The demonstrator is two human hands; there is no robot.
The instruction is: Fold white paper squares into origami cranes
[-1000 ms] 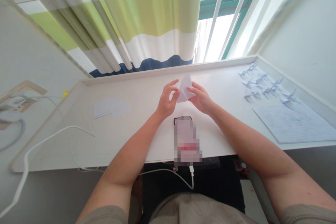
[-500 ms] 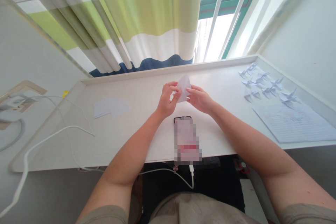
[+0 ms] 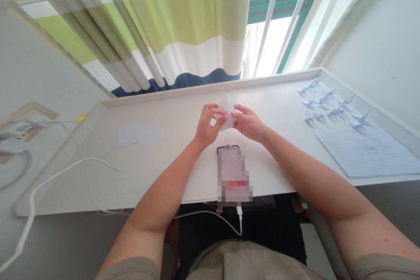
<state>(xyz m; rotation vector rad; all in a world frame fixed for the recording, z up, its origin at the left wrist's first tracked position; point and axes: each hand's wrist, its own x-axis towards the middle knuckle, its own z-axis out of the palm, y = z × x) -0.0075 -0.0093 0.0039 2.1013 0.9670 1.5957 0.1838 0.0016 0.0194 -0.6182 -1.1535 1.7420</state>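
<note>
A small piece of folded white paper (image 3: 227,109) is held up above the desk, its pointed tip upward. My left hand (image 3: 209,125) pinches its left side between thumb and fingers. On the other side, the thumb and fingers of my right hand (image 3: 246,121) close on the paper's right edge. Part of the paper is hidden behind the fingertips. Below the hands, a phone (image 3: 232,170) with a blurred-out screen lies at the desk's front edge. Several folded paper cranes (image 3: 339,107) stand at the right rear.
Flat white paper sheets (image 3: 129,135) lie at the left of the white desk (image 3: 170,175). A written-on stack of paper (image 3: 370,153) rests at the right. A white charging cable (image 3: 59,175) crosses the left side. Behind the desk hangs a striped curtain (image 3: 197,17).
The folded paper has turned slightly and shows a narrower face with a central crease. My right fingers have shifted a little left along its edge. Everything else looks the same.
</note>
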